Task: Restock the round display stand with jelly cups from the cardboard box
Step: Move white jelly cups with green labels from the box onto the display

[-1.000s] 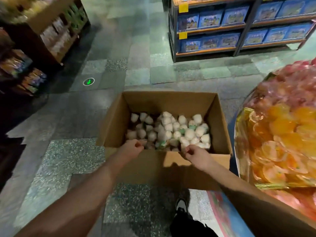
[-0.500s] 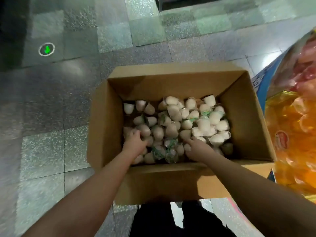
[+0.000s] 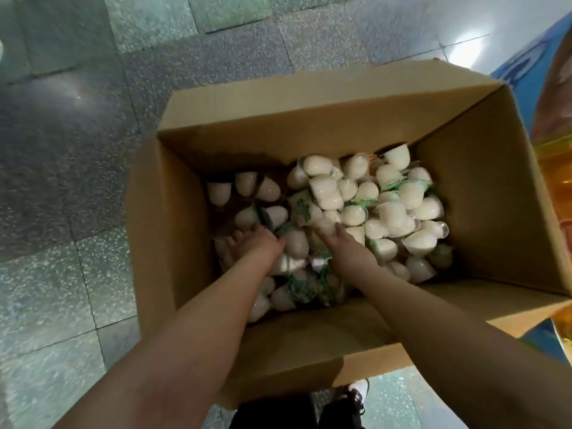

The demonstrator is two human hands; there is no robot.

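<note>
An open cardboard box (image 3: 483,212) stands on the floor right below me. Its bottom is covered with several white jelly cups (image 3: 390,212) with green-printed lids, piled loosely and thickest on the right. Both my arms reach down into it. My left hand (image 3: 255,243) lies on the cups at the pile's near left, fingers spread and pushed in among them. My right hand (image 3: 346,246) rests close beside it, with straight fingers laid over a cup. The round display stand (image 3: 554,125) shows only as a curved orange and red edge at the far right.
Grey and green stone floor tiles (image 3: 77,150) surround the box on the left and behind. The stand's blue base (image 3: 520,66) nearly touches the box's far right corner. My shoe (image 3: 356,394) is just under the box's near flap.
My view has dropped closer over the box. Both hands went from the near rim down into the pile and have come nearer to each other.
</note>
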